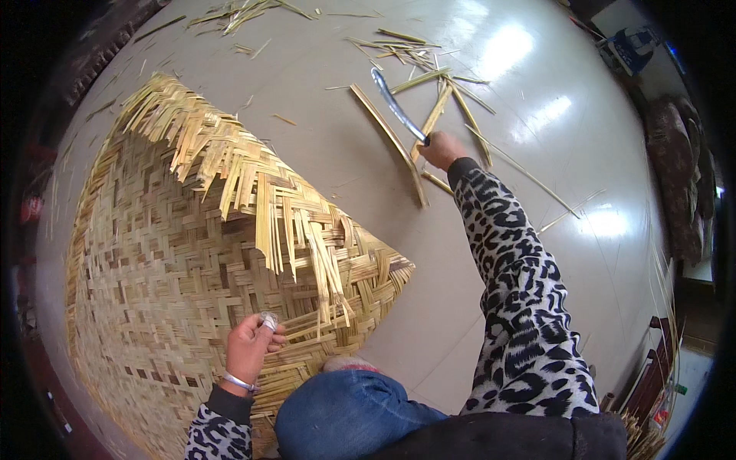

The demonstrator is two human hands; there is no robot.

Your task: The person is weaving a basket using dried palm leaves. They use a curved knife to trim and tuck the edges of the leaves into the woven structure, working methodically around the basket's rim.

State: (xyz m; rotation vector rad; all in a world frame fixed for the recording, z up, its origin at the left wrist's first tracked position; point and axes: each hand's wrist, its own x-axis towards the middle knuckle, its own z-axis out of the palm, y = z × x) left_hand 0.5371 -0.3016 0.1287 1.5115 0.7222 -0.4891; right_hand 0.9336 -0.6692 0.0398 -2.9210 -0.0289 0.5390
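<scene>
A large mat (169, 253) woven from flat, straw-coloured strips lies in front of me on the left. Its far edge is folded over, and a fringe of loose strip ends (264, 207) hangs from the fold. My left hand (251, 345) is over the mat's near part with its fingers curled in; whatever they hold is hidden. Something whitish wraps one of its fingertips. Out ahead to the right, my right hand (443, 150) is closed round the handle of a sickle (397, 109). The curved metal blade points away to the left, above scattered strips.
Several loose strips (406, 50) lie on the shiny grey floor (337, 69) ahead, with more cut pieces (249, 15) at the far left. My blue-clad knee (345, 410) is close to the mat's near edge. Dark furnishings (678, 169) line the right side.
</scene>
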